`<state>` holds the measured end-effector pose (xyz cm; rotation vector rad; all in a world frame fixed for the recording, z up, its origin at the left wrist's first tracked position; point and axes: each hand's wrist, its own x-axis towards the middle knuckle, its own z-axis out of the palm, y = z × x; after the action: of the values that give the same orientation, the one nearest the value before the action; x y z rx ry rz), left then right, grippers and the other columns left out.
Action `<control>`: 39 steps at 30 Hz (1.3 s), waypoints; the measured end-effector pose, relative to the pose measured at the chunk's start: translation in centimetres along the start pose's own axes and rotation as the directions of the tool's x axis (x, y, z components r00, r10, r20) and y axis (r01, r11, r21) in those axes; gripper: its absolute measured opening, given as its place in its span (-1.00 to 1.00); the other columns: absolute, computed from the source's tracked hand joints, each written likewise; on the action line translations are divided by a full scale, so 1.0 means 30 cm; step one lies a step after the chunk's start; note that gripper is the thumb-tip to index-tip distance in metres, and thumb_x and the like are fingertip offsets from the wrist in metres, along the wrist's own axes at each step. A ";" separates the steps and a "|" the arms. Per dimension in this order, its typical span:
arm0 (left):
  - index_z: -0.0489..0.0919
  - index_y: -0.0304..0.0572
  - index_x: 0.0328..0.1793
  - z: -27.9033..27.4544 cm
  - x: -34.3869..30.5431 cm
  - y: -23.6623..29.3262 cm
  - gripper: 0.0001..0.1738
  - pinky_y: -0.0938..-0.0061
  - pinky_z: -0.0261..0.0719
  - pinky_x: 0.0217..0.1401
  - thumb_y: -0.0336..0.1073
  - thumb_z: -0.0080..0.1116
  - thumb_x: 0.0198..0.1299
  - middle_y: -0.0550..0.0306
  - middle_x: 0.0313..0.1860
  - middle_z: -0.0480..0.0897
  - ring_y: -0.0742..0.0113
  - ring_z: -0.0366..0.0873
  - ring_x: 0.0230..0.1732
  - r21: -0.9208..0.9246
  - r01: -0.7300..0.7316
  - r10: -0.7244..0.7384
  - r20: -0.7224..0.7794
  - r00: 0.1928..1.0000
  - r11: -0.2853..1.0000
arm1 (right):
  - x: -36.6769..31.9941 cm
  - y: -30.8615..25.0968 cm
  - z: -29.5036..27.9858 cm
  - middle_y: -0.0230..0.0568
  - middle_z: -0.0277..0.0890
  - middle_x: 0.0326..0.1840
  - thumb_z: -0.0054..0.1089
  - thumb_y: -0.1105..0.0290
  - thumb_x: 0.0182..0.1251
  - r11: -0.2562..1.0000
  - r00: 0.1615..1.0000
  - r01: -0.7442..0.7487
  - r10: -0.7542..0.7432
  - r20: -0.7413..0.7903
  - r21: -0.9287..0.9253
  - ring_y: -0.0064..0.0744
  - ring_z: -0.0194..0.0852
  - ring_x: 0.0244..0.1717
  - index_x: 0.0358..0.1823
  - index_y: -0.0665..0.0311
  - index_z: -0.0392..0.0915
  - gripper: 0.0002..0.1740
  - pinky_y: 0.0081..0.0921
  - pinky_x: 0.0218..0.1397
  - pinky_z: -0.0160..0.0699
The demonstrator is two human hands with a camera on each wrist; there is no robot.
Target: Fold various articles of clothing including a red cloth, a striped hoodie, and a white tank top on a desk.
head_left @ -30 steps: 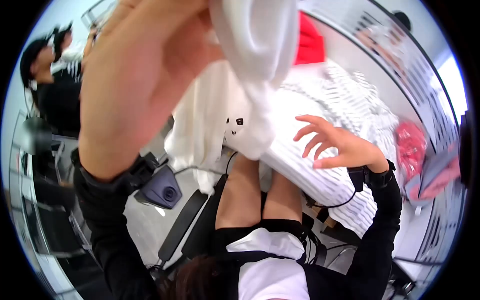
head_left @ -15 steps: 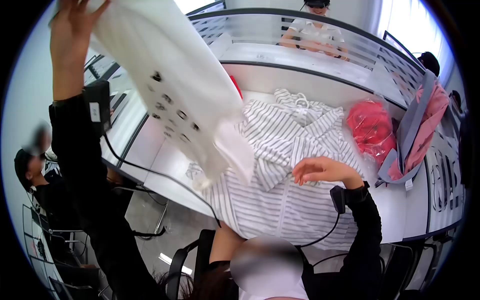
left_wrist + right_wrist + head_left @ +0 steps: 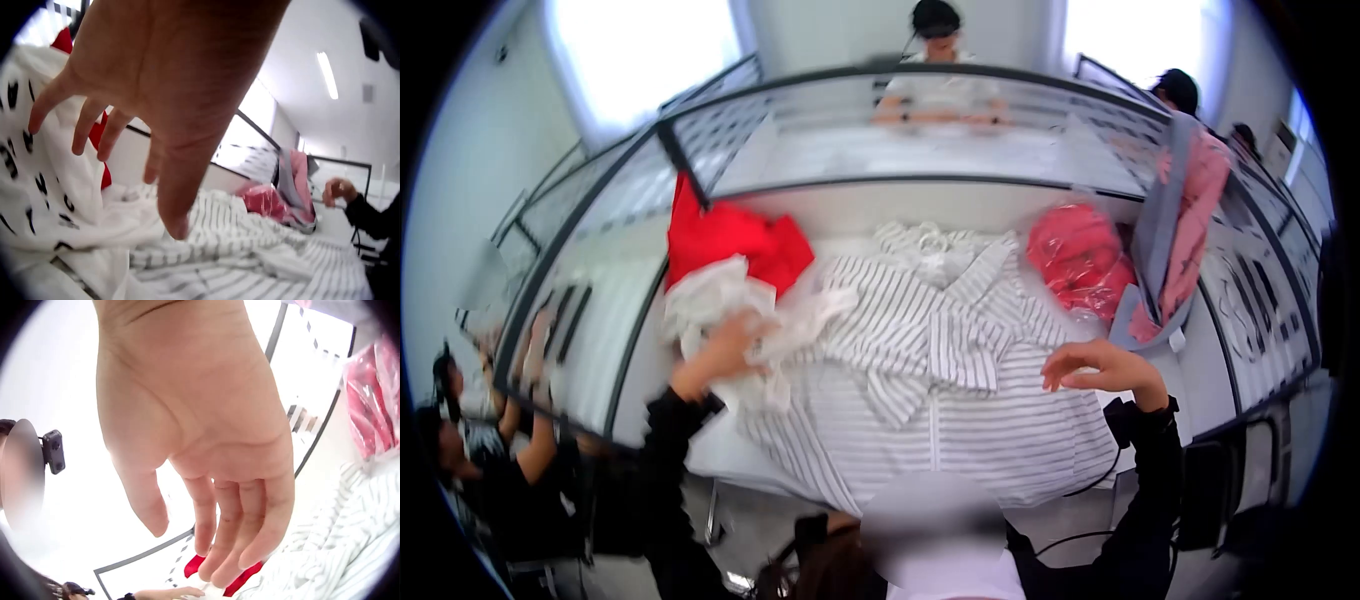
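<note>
The white garment with dark marks (image 3: 37, 181) lies bunched at the left of the table, in front of a red cloth (image 3: 735, 240). My left hand (image 3: 725, 355) is over it; in the left wrist view the fingers of this hand (image 3: 150, 81) are spread and hold nothing. A striped white garment (image 3: 940, 420) covers the middle of the table, its sleeves folded over its body. My right hand (image 3: 1105, 368) hovers above the right side of it, empty, with fingers loosely bent, as the right wrist view shows of the hand (image 3: 206, 425).
Behind the striped garment, to the right, lies a clear bag of red-pink items (image 3: 1080, 258). A grey and pink bag (image 3: 1185, 230) stands beside it. A low partition (image 3: 880, 190) edges the table's back. People sit beyond it and at the far left.
The white garment has come down from my raised left hand onto the table's left side, and that hand has lowered and let it go. The head view has turned toward the table.
</note>
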<state>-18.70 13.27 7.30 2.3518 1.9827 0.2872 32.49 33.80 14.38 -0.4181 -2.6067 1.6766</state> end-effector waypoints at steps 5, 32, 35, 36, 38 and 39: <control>0.32 0.35 0.30 0.123 0.098 0.061 -0.12 -0.09 0.11 0.30 -0.06 0.44 -0.27 0.01 0.38 0.12 -0.09 -0.01 0.39 0.057 0.033 -0.045 0.226 0.973 0.998 | -0.033 0.073 0.020 -0.22 0.56 -0.16 0.07 0.42 0.32 0.989 0.979 -0.089 0.109 -0.173 0.121 -0.47 0.54 -0.16 0.02 0.39 0.41 -0.71 -0.53 -0.01 0.48; 0.43 -0.22 -0.15 -0.018 -0.184 0.216 -0.66 0.24 0.27 0.26 -0.59 0.17 -0.11 -0.04 0.16 0.37 -0.07 0.31 0.21 -0.046 0.192 -0.195 -0.373 0.907 0.980 | 0.317 0.249 0.136 -0.19 0.32 0.03 0.20 0.30 0.16 0.899 0.996 -0.003 -0.037 -0.085 -0.438 -0.20 0.37 0.03 0.02 0.20 0.42 -0.61 -0.39 0.03 0.40; 0.46 -0.16 -0.05 0.033 -0.125 0.309 -0.57 0.28 0.27 0.26 -0.39 0.32 -0.10 0.00 0.17 0.39 -0.02 0.31 0.22 -0.323 0.015 -0.020 -0.013 1.000 0.946 | 0.302 0.239 0.158 -0.18 0.32 0.03 0.20 0.30 0.16 0.904 0.996 -0.014 -0.027 -0.089 -0.427 -0.19 0.36 0.04 0.01 0.21 0.43 -0.62 -0.39 0.07 0.38; 0.46 -0.14 0.00 0.044 -0.106 0.331 -0.50 0.29 0.28 0.25 -0.32 0.37 -0.13 0.00 0.17 0.39 0.00 0.31 0.23 -0.284 -0.058 0.078 0.060 0.995 0.957 | 0.291 0.237 0.164 -0.18 0.32 0.03 0.20 0.30 0.16 0.897 0.996 -0.007 -0.033 -0.083 -0.442 -0.18 0.36 0.04 0.01 0.22 0.43 -0.62 -0.39 0.08 0.37; 0.45 -0.11 0.07 0.091 -0.085 0.324 -0.40 0.31 0.30 0.24 -0.25 0.41 -0.17 0.01 0.17 0.39 0.02 0.32 0.22 -0.339 -0.063 0.104 0.104 0.989 0.939 | 0.273 0.231 0.173 -0.16 0.32 0.03 0.21 0.30 0.16 0.880 0.996 0.006 -0.047 -0.073 -0.475 -0.16 0.35 0.05 0.00 0.23 0.43 -0.62 -0.38 0.10 0.35; 0.45 -0.11 0.07 0.097 -0.078 0.324 -0.39 0.33 0.32 0.22 -0.26 0.41 -0.18 0.02 0.14 0.41 0.03 0.34 0.19 -0.350 -0.049 0.097 0.120 0.988 0.936 | 0.262 0.239 0.182 -0.14 0.33 0.03 0.21 0.31 0.14 0.867 0.990 0.058 -0.115 -0.086 -0.495 -0.14 0.33 0.07 0.01 0.26 0.41 -0.60 -0.39 0.13 0.33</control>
<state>-9.12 9.51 5.73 2.1601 1.6304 0.4280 25.60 33.55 4.61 -0.3778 -2.8909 0.9095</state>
